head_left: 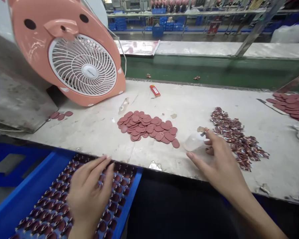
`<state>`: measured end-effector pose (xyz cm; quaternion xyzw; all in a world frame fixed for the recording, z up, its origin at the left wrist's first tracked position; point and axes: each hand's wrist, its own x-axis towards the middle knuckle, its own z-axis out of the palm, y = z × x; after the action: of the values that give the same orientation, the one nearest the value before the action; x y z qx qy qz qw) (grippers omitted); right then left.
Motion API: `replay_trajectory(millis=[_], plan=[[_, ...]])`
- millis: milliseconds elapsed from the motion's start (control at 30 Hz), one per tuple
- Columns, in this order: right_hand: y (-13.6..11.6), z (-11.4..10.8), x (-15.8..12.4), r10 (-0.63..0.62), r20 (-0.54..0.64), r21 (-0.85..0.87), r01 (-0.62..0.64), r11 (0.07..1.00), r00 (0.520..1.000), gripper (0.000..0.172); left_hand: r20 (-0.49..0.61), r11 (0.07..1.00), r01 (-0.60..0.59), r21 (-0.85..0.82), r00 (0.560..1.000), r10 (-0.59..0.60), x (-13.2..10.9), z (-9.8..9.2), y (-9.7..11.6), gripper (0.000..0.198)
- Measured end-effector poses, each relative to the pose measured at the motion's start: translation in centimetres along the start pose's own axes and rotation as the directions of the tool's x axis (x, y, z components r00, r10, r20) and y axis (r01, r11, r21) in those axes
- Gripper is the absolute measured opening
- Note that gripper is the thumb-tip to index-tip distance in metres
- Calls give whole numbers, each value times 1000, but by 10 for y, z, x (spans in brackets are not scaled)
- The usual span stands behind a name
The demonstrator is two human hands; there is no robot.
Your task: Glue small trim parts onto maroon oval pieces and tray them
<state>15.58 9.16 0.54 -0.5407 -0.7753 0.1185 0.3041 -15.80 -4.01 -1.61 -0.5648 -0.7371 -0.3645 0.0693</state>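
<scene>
My left hand hangs over a blue tray, fingers stretched out and somewhat blurred, with nothing visible in them. Rows of small dark-red pieces on round discs fill the tray. Above the worktable, my right hand has thumb and forefinger spread around a small translucent plastic container with a crusty brownish top. Whether the fingertips touch it, I cannot tell. Left of it lies a heap of flat reddish-brown discs. Just beyond the right hand is a pile of tiny brown-and-white parts.
A pink animal-faced fan stands at the back left. A red lighter lies on the white worktable. More discs are heaped at the far right. Behind the table runs a green belt carrying two small pieces.
</scene>
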Motion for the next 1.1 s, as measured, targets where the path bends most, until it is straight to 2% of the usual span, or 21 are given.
replay_trajectory(millis=[33,100,200,267,367,467,533,600,633,667,700,733,767,800,833,867,933,967,1000,1067,1100], plan=[[-1,4,4,-6,21,3,6,1000,1000,66,1,997,-49,68,999,49,18,15,21,28],[-2,9,9,-20,41,27,18,999,999,51,56,982,-13,187,998,3,49,38,52,28],[-2,8,9,-17,31,89,14,996,999,35,160,965,-11,261,987,-32,78,55,68,33],[-2,5,5,1,12,141,-3,990,1000,31,191,961,-34,275,981,-20,85,58,68,33],[-1,1,-2,29,-32,238,-21,971,999,30,177,953,-50,299,984,-4,86,58,66,32],[0,-3,-9,69,-81,384,-33,923,994,28,91,947,-23,320,996,-6,82,52,69,31],[-4,-4,-14,106,-74,534,-50,844,992,27,18,973,-29,230,999,26,75,45,74,26],[-13,-6,-17,124,34,679,-114,725,992,26,-47,991,-137,-4,990,137,63,38,81,16],[-19,-7,-19,109,122,722,-163,673,987,26,-64,963,-229,-138,973,223,54,34,86,18],[-25,-7,-20,82,235,754,-235,613,968,26,-69,910,-328,-254,944,321,44,31,91,29],[-31,-8,-22,53,367,773,-336,538,929,28,-69,854,-399,-335,914,400,34,29,97,42],[-36,-7,-24,19,500,774,-456,440,866,31,-59,820,-428,-379,896,441,23,28,103,52],[-40,-7,-26,-23,613,753,-575,320,790,36,-52,811,-413,-413,900,432,13,27,109,54],[-43,-6,-29,-69,695,713,-675,189,715,41,-45,819,-356,-451,925,377,5,28,115,49],[-44,-5,-32,-111,742,669,-740,67,661,46,-32,825,-272,-495,955,296,-3,30,120,41],[-45,-4,-35,-138,760,638,-769,-25,635,49,-3,817,-169,-551,980,201,-8,32,125,34],[-44,-4,-42,-149,734,657,-748,-93,663,50,146,739,70,-670,988,39,-13,38,132,27],[-43,-4,-44,-145,704,688,-718,-102,695,47,255,669,202,-715,967,-19,-14,42,134,28],[-43,-5,-46,-139,668,725,-681,-100,731,44,373,581,337,-741,926,-61,-14,45,136,30],[-43,-7,-48,-121,606,785,-616,-70,786,36,585,372,568,-734,807,-79,-14,50,141,33],[-44,-8,-48,-103,587,803,-593,-51,803,33,655,272,646,-713,752,-69,-15,52,143,31]])
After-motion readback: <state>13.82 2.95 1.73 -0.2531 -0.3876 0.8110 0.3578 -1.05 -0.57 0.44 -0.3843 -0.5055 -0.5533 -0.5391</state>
